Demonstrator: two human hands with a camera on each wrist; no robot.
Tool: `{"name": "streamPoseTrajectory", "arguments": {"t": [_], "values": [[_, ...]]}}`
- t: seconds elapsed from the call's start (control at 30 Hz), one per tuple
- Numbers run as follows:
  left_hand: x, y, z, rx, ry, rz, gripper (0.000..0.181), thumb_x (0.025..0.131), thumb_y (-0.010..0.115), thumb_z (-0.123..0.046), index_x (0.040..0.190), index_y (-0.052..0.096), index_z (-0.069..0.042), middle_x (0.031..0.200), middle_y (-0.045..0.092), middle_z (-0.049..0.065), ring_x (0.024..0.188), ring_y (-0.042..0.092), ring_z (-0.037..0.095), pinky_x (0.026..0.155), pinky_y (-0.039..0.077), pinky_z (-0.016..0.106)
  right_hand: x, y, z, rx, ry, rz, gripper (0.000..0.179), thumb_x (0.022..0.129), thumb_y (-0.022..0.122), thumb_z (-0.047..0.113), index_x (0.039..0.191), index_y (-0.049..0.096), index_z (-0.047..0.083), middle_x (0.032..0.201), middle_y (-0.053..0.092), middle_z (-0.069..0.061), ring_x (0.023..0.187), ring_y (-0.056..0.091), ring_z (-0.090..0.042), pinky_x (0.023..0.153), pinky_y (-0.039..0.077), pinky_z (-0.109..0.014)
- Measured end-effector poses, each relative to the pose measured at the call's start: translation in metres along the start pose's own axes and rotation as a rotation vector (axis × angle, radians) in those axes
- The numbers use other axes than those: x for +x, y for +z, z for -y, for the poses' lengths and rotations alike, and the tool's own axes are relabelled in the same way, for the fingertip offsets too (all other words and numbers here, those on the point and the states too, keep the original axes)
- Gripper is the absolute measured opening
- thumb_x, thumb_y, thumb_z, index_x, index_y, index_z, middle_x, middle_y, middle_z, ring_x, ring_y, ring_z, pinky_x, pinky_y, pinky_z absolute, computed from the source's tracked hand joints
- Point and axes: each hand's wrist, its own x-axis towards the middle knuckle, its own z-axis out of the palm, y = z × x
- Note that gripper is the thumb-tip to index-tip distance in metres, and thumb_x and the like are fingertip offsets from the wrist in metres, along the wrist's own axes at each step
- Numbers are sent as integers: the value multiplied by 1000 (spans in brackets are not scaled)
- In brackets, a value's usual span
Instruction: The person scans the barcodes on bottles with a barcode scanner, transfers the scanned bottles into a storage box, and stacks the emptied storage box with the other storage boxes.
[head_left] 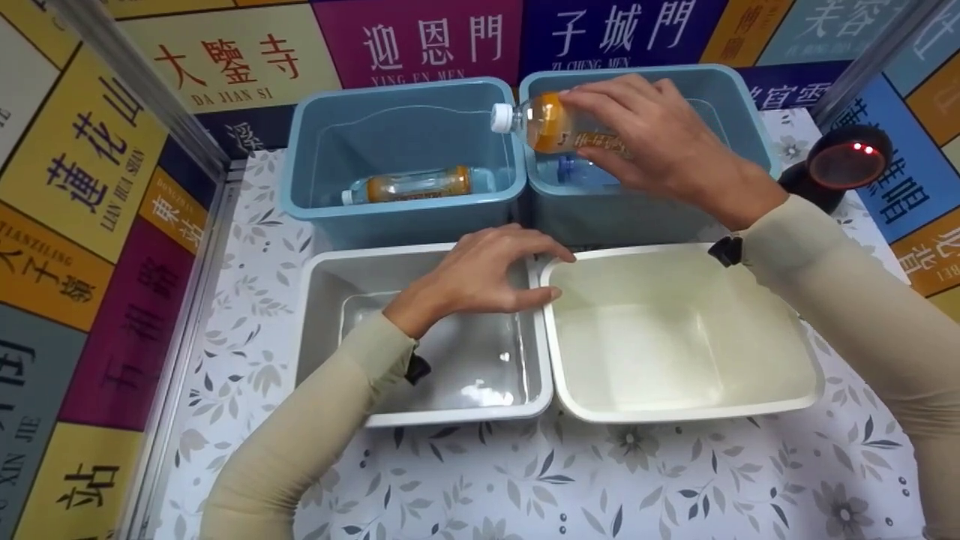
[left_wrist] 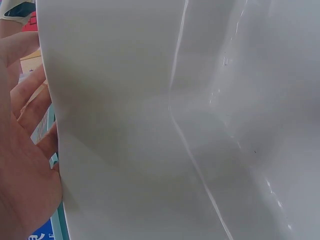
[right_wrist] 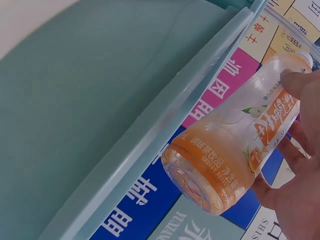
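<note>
My right hand (head_left: 652, 142) grips a clear plastic bottle (head_left: 544, 124) with an orange label and a white cap, tilted onto its side above the back right blue bin (head_left: 645, 206). In the right wrist view the bottle (right_wrist: 235, 135) is seen base first beside a blue bin wall, thumb and fingers round it. Over the grey bin (head_left: 307, 330) reaches my left hand (head_left: 491, 270), thumb and fingers apart, fingertips by the rim of the white bin (head_left: 682, 409). In the left wrist view the left hand (left_wrist: 30, 190) shows beside a bin wall, nothing in its grasp.
A similar orange-labelled bottle (head_left: 420, 184) lies in the back left blue bin (head_left: 405, 225). A blue-capped bottle (head_left: 581, 171) is partly hidden in the right one. A dark round device with red lights (head_left: 847, 165) stands at right. Panels with large lettering surround the floral tablecloth (head_left: 525, 480).
</note>
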Motion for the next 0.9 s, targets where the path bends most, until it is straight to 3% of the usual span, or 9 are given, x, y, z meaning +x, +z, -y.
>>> {"name": "streamPoseTrajectory", "arguments": {"t": [0.43,0.9], "values": [[2,1,0,9,9,-8,43,89,58,-64,128,63,-46,127,60,-32,116,54,0,96,47,34,24,16,18,-21,-73,23,67,96,66,35,155,36,28,151,50,-5,136,46,-29,102,40,-53],[2,0,1,15,10,5,45,88,58,-65,128,63,-43,127,61,-29,114,55,3,95,48,36,49,21,38,-3,-75,79,66,98,62,37,157,33,31,154,46,-2,138,43,-28,105,36,-54]]}}
